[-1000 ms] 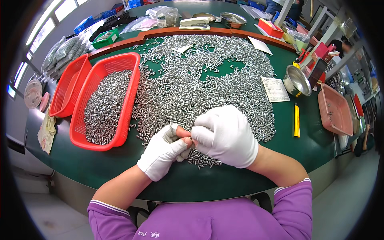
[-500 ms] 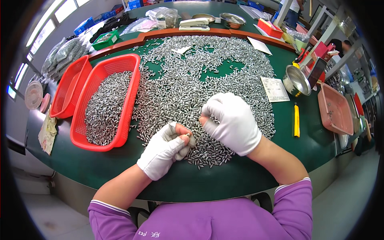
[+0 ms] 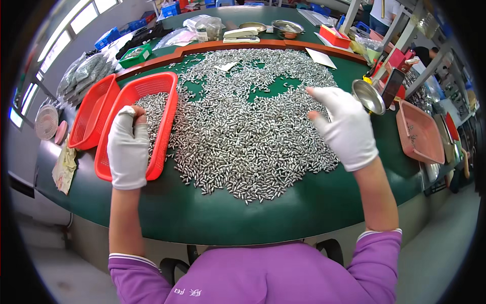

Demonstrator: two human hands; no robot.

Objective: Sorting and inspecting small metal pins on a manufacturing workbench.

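Left hand (image 3: 128,149) over red perforated basket (image 3: 169,119), right hand (image 3: 310,103) over metal pieces (image 3: 253,147).
I couldn't tell what the left's curled fingers held; the right's gaped, empty.

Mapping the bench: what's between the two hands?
Head view: from left hand to right hand, silvery parts in the red basket, its rim, then more parts on the table.

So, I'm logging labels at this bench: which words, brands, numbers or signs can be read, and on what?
Purple shirt: small white lettering on the wearer's left chest; I won't copy its wording.
Green tray: a pale tag on its side, too small to read.
I can make out no other legible text.
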